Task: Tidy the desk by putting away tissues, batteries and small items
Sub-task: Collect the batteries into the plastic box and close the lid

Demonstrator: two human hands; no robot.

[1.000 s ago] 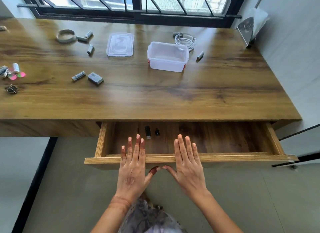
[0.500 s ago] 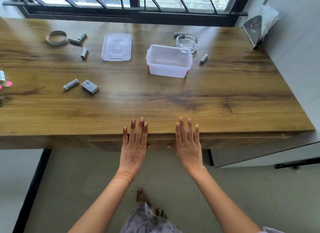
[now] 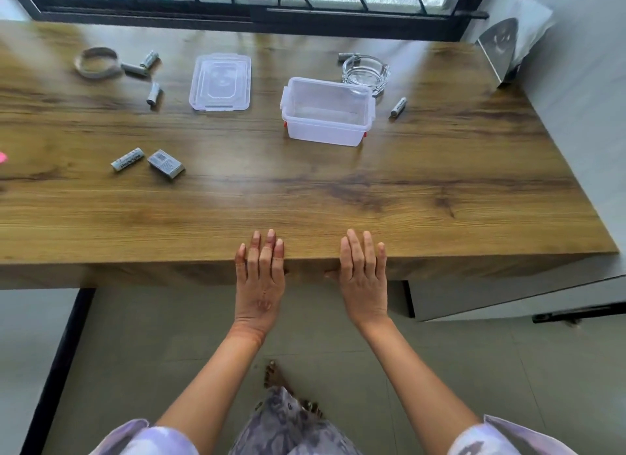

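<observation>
My left hand (image 3: 260,275) and my right hand (image 3: 363,278) lie flat against the front edge of the wooden desk (image 3: 305,197), fingers together, holding nothing. The drawer under the desk is pushed in flush. An open clear plastic box (image 3: 327,112) stands mid-desk, its lid (image 3: 221,82) lying to the left. Grey batteries lie scattered: one (image 3: 127,159) beside a small grey box (image 3: 166,163) at the left, several near a tape roll (image 3: 98,62) at the back left, one (image 3: 398,106) right of the box.
A glass ashtray (image 3: 366,71) sits behind the plastic box. A tissue holder (image 3: 508,48) with white tissue stands at the back right corner by the wall. A window frame runs along the desk's far edge. Something pink (image 3: 2,157) shows at the left edge.
The drawer, open a second ago with small dark items inside, has been pushed shut by both hands. The hands now rest at the desk's front edge.
</observation>
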